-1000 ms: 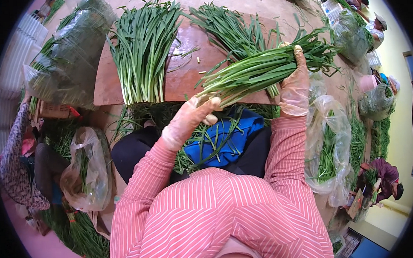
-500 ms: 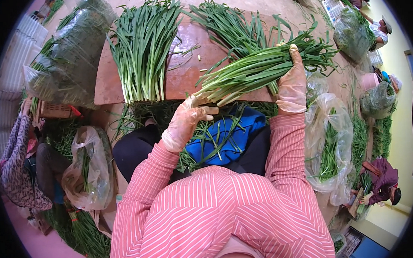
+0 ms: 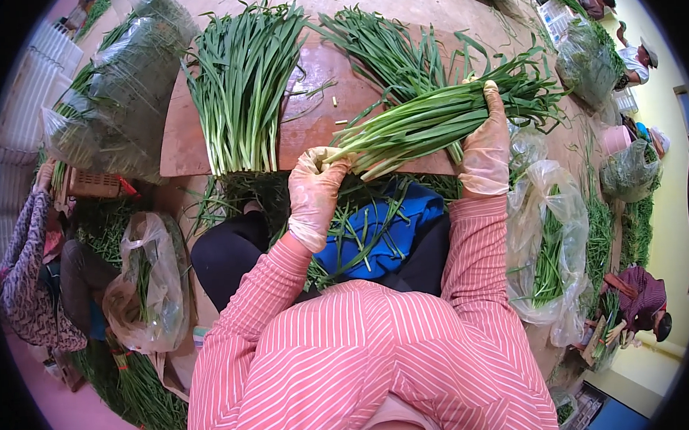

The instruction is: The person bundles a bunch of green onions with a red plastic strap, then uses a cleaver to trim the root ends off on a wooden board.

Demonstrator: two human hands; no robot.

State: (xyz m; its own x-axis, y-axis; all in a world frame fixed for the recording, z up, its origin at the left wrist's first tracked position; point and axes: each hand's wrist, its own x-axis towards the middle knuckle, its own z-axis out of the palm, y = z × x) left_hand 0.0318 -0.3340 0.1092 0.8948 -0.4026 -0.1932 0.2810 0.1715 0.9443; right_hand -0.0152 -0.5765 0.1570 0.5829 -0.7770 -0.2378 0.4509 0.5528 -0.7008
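Observation:
A bunch of garlic chives (image 3: pixel 425 131), green leaves with pale stalk ends, is gripped in my right hand (image 3: pixel 489 143). My right thumb lies over the top of the bunch, and its leafy tips spread out to the right. At the pale ends on the left, my left hand (image 3: pixel 315 195) has its fingers pinched together on a stalk. Thin, see-through gloves cover both hands. On the reddish board (image 3: pixel 304 136) rest a large neat pile of chives (image 3: pixel 243 96) at the left and a looser pile (image 3: pixel 387 55) behind the held bunch.
Chive scraps lie over my lap and a blue cloth (image 3: pixel 387 228). Plastic bags of greens stand on both sides, one (image 3: pixel 549 244) near my right arm and another (image 3: pixel 147 277) at the left. A co-worker (image 3: pixel 35 267) sits at the far left; others work along the right wall.
My left hand has turned upward, and its fingers have closed on a stalk end of the bunch. My right hand keeps its hold almost in place.

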